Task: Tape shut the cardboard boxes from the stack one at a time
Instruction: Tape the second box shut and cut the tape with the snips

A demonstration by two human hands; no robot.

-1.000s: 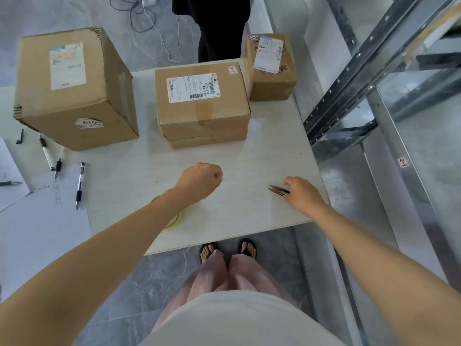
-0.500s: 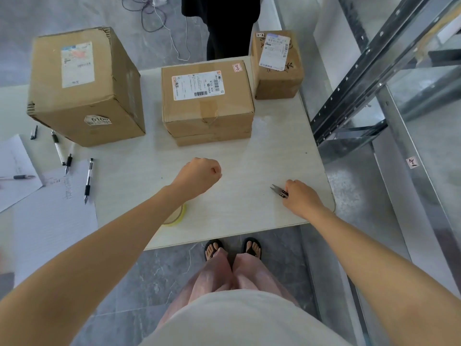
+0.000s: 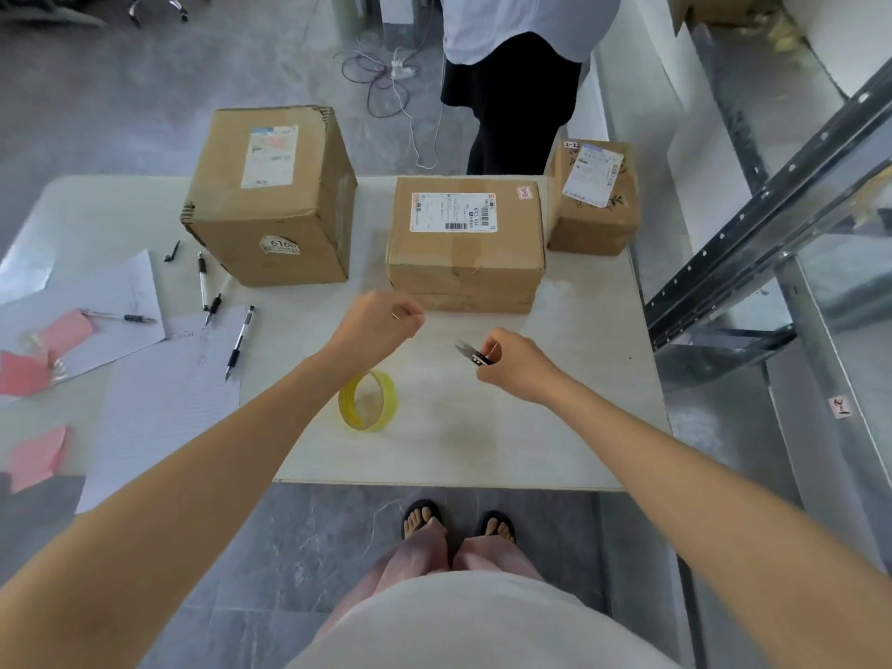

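On the white table [image 3: 555,427] stand three sets of cardboard boxes: a tall box [image 3: 270,200] at the left, a flat box [image 3: 466,248] stacked on a thinner one [image 3: 475,302] in the middle, and a small box [image 3: 593,205] at the right. A yellow-tinted tape roll [image 3: 368,402] stands tilted on its edge near the table's front. Just above it my left hand [image 3: 374,323] is curled into a fist and seems to pinch the clear tape end. My right hand [image 3: 516,366] grips small black snips [image 3: 475,353], blades pointing left.
Several pens [image 3: 239,340] and white sheets [image 3: 159,403] lie on the left, with pink slips [image 3: 38,456] at the edge. Another person [image 3: 516,89] stands behind the table beside floor cables [image 3: 386,84]. A metal rack [image 3: 772,210] runs along the right.
Both hands rose off the table and moved toward the middle boxes. The right hand lifted the snips. The tape roll, flat under my left wrist before, now stands tilted on edge.
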